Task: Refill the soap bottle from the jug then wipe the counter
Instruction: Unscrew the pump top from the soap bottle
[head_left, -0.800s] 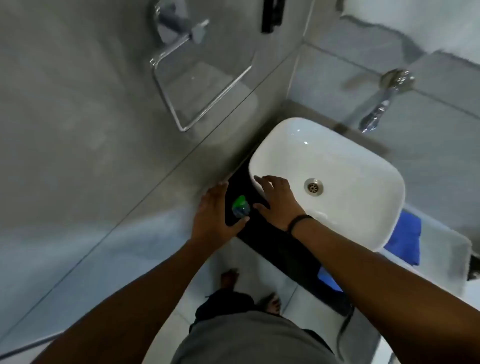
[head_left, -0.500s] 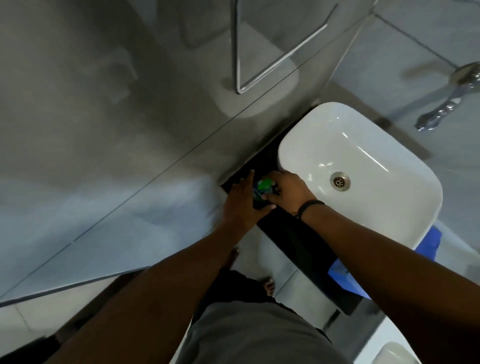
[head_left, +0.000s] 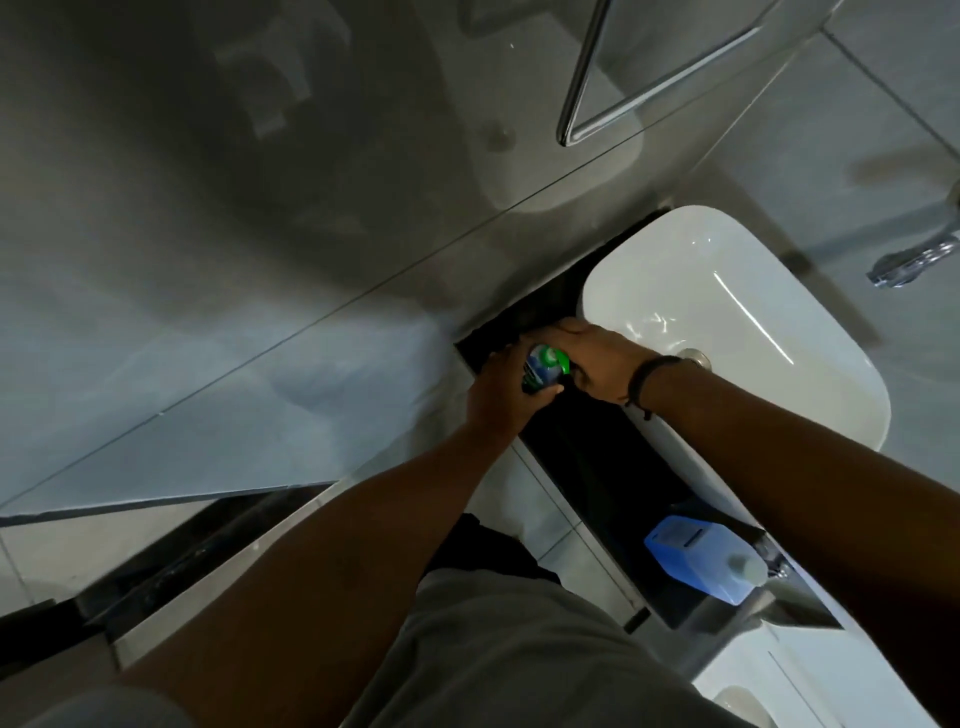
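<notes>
A small soap bottle (head_left: 543, 370) with a green top stands on the black counter (head_left: 597, 457) at its far left corner, beside the white basin (head_left: 737, 322). My left hand (head_left: 501, 402) wraps around the bottle's body. My right hand (head_left: 597, 364) closes over its green top from the basin side. A blue jug (head_left: 696, 558) with a white cap lies on the counter to the lower right, partly hidden under my right forearm.
A grey tiled wall runs close along the counter's left end, with a chrome towel rail (head_left: 623, 93) on it. A chrome tap (head_left: 914, 265) sticks out of the wall above the basin. White floor tiles show below the counter's front edge.
My right hand moved from the basin's rim onto the bottle's top, and my left hand tightened around the bottle. The view swung left and down, bringing the jug into sight.
</notes>
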